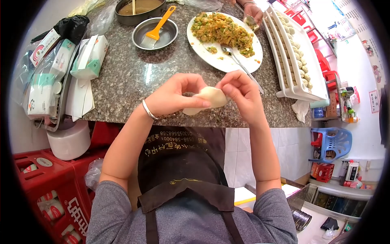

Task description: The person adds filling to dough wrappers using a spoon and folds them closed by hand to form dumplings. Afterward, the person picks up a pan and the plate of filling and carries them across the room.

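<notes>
A pale dough piece is held up between my two hands over the front edge of the speckled counter. My left hand pinches it from the left, thumb on its near face. On the other side, the fingertips of my right hand are closed on its right edge. Behind the hands lies an oval white plate heaped with chopped orange and green filling. A metal spoon rests on the plate, its handle reaching over the rim toward my right hand.
A metal bowl holds an orange brush; a dark round pan sits behind. Stacked white trays of dumplings stand right. Another person's hand is beyond the plate. Tissue packs lie left.
</notes>
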A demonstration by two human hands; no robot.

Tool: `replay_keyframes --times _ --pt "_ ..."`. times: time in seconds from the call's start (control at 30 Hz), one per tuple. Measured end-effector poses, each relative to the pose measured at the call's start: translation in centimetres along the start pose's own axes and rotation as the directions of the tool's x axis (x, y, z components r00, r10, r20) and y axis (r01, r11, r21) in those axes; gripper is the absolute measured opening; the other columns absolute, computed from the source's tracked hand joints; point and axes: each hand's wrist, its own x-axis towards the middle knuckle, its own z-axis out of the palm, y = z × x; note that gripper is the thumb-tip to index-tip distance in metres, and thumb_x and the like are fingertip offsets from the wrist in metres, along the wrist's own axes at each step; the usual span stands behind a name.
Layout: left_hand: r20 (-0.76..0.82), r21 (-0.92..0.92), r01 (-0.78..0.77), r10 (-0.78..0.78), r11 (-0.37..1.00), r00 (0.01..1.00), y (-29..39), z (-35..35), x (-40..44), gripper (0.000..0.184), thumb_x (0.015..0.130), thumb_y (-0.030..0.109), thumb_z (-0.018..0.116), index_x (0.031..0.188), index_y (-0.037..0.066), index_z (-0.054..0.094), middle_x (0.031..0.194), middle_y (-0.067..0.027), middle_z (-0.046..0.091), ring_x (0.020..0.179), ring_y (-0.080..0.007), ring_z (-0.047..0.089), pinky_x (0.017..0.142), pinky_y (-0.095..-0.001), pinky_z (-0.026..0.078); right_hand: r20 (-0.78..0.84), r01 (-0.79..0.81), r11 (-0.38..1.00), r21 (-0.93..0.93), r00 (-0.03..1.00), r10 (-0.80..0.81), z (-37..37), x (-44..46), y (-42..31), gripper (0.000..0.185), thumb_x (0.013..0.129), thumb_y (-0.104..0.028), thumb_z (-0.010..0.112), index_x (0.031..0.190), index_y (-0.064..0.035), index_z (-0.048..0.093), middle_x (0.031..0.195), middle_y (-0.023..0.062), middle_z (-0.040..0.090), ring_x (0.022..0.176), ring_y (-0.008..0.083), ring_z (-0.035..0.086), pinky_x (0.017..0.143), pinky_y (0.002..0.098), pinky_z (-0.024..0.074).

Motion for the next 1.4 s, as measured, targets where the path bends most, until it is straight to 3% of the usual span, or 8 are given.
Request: replay_keyframes --times 0.17,0.27,0.47,0.6,0.7,0.93,1.1,1.4 --pt "-0.298 -0.369 -0.149 0.036 0.917 0.954 0.5 1.0 0.4 0.022 0.084 0.014 0.07 0.099 0.004 0.058 0.097 -0.0062 0.067 0.086 -0.011 0.064 0.074 -0.0245 0.051 0.064 0.037 0.986 0.162 0.997 -0.048 1.0 0.2 2.7 0.059 0.081 -0.015 0.071 0.132 -0.0028 0.044 0.124 0.0098 0.054 0.111 0.0179 0.054 0.092 0.0327 0.0457" --pt "-0.326 -0.445 -0.207 0.058 0.871 0.944 1.1 1.8 0.6 0.022 0.084 0.014 0.07 0.099 0.004 0.058 0.095 -0.0058 0.067 0.084 -0.011 0.064 0.072 -0.0238 0.052 0.007 0.035 0.998 -0.053 0.999 -0.034 2.8 -0.2 3.5 0.059 0.079 -0.013 0.073 0.13 -0.0017 0.046 0.12 0.0091 0.057 0.109 0.0174 0.055 0.093 0.0333 0.0448" --pt "-0.447 -0.295 -0.225 0.073 0.929 0.891 0.4 1.2 0.7 0.022 0.084 0.014 0.07 0.099 0.004 0.058 0.093 -0.0051 0.066 0.082 -0.0098 0.064 0.069 -0.0235 0.052 -0.102 -0.061 0.998 -0.028 0.993 0.058 1.5 -0.3 2.3 0.037 0.081 -0.011 0.069 0.115 -0.0017 0.058 0.099 0.0062 0.066 0.094 0.0138 0.06 0.084 0.0295 0.0476" --pt "-0.479 -0.257 -0.136 -0.004 0.957 0.878 0.8 -0.4 -0.5 0.019 0.086 0.015 0.067 0.099 0.004 0.059 0.094 -0.0055 0.066 0.082 -0.0101 0.064 0.069 -0.0249 0.054 -0.322 0.014 0.692 -0.722 0.878 -0.354 -2.9 -1.2 1.0 0.039 0.079 -0.014 0.069 0.116 -0.0045 0.058 0.098 0.0093 0.066 0.092 0.0214 0.062 0.085 0.0361 0.0467" --pt "-0.465 -0.391 -0.16 -0.045 0.906 0.884 0.8 -0.8 -0.5 0.018 0.089 0.018 0.063 0.099 0.004 0.059 0.094 -0.0054 0.066 0.082 -0.011 0.065 0.069 -0.0266 0.055 -0.319 -0.121 0.468 -0.875 0.872 -0.371 -5.3 -0.8 1.9 0.04 0.08 -0.014 0.069 0.118 -0.0063 0.057 0.097 0.0138 0.064 0.088 0.028 0.062 0.081 0.0377 0.048" --pt "-0.423 -0.36 -0.091 -0.075 0.928 0.903 0.7 -0.5 -0.6 0.021 0.092 0.021 0.059 0.102 0.004 0.061 0.096 -0.0042 0.066 0.086 -0.0112 0.065 0.078 -0.028 0.053 -0.253 -0.08 0.58 -0.811 0.941 -0.225 -4.9 0.2 1.1 0.027 0.086 -0.01 0.06 0.113 -0.0075 0.063 0.087 0.0167 0.065 0.078 0.0315 0.064 0.072 0.0369 0.0499" --pt "-0.426 -0.441 -0.092 -0.118 0.893 0.897 0.8 -1.1 -0.5 0.021 0.091 0.018 0.059 0.107 0.003 0.06 0.1 -0.0058 0.066 0.09 -0.014 0.065 0.08 -0.0281 0.052 -0.42 -0.106 0.652 -0.75 0.838 -0.347 -5.2 2.3 -1.1 0.026 0.088 -0.009 0.056 0.112 -0.0065 0.066 0.058 0.0093 0.052 0.05 0.012 0.045 0.051 0.0282 0.0373" --pt "-0.36 -0.596 -0.131 -0.118 0.792 0.926 1.0 -0.7 -0.3 0.025 0.09 0.017 0.06 0.111 0.002 0.057 0.104 -0.0076 0.065 0.093 -0.015 0.064 0.082 -0.0279 0.053 -0.347 -0.135 0.664 -0.735 0.916 -0.199 -5.8 0.5 3.0 0.024 0.089 -0.009 0.056 0.111 -0.0054 0.066 0.056 0.0099 0.051 0.049 0.0126 0.045 0.051 0.0278 0.0384"
